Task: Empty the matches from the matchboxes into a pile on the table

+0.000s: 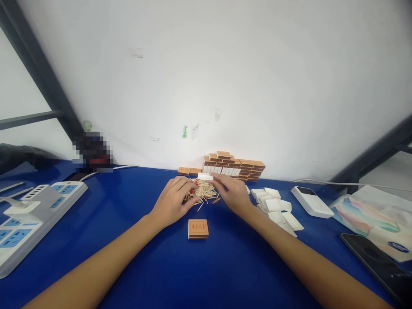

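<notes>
A loose pile of red-tipped matches (204,190) lies on the blue table between my hands. My left hand (175,197) rests at the pile's left side, fingers curved and apart over the matches; whether it pinches any is hidden. At the pile's far edge, my right hand (231,191) has its fingers on a small white matchbox tray (205,176). Nearer to me lie stacked orange-brown matchboxes (198,228). Behind the pile, many more matchboxes (252,168) are stacked against the wall, with two boxes (183,171) to their left.
White empty trays (273,204) are heaped right of my right hand. Farther right are a white device (311,201), a colourful packet (363,214) and a black phone (370,257). A white power strip (41,219) with a cable lies on the left.
</notes>
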